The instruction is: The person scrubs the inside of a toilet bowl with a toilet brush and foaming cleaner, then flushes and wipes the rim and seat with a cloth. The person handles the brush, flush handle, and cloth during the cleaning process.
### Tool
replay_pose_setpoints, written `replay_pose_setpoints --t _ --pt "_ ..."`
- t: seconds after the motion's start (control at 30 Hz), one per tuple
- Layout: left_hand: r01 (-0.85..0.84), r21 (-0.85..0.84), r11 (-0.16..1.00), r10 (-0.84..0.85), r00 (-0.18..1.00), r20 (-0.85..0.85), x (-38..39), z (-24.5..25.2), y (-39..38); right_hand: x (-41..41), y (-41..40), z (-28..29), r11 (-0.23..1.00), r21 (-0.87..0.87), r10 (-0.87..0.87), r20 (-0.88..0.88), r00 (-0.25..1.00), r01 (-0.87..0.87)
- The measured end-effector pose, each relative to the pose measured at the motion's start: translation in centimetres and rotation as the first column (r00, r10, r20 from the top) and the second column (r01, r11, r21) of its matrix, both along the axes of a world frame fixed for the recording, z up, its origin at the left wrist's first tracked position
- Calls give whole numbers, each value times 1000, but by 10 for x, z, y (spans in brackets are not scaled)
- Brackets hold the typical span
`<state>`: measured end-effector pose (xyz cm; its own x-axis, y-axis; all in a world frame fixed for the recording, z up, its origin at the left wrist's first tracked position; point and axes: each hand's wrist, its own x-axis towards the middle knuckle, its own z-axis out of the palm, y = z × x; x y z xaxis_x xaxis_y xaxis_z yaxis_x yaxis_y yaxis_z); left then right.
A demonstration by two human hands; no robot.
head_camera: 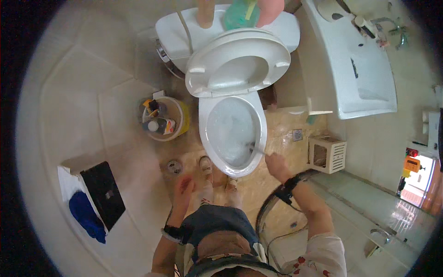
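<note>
My right hand (276,167) grips the thin handle of a toilet brush (255,148). The small, dark brush head is inside the toilet bowl (228,121), against its right inner wall near the front. Whitish water covers the bottom of the bowl. The toilet seat and lid (197,85) are raised and lean back toward the cistern (173,33). My left hand (185,187) hangs over the floor in front of my left leg, apart from the toilet. It looks blurred, with no object visible in it.
Left of the toilet stands a bucket (183,128) with bottles inside. A green spray bottle (240,15) and other containers sit on the cistern. The washbasin (367,79) is at upper right, above a cream plastic basket (327,154). A black-covered wall box (104,195) juts out at left.
</note>
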<state>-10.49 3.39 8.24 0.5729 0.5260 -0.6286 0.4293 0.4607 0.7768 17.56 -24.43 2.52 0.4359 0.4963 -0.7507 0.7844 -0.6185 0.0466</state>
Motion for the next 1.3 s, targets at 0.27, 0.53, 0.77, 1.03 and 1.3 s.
replay_pose_setpoints --t 0.27,0.53,0.77,1.03,1.3 --pt "10 3 1000 -10 999 30 -30 18 -51 95 90 55 860 259 278 485 829 -440" --pt "-92 24 995 91 995 37 -78 10 -90 33 -31 53 984 152 -53 -253 966 94" --pt "-96 70 993 89 992 94 -110 12 -116 70 -6 46 932 293 177 153 972 -215" --pt "-126 37 991 127 991 -47 -120 38 -135 -45 -85 24 815 573 129 -322 938 85" --pt "-6 -5 1000 6 1000 -9 -117 31 -122 -185 -86 32 767 291 -434 -420 797 571"
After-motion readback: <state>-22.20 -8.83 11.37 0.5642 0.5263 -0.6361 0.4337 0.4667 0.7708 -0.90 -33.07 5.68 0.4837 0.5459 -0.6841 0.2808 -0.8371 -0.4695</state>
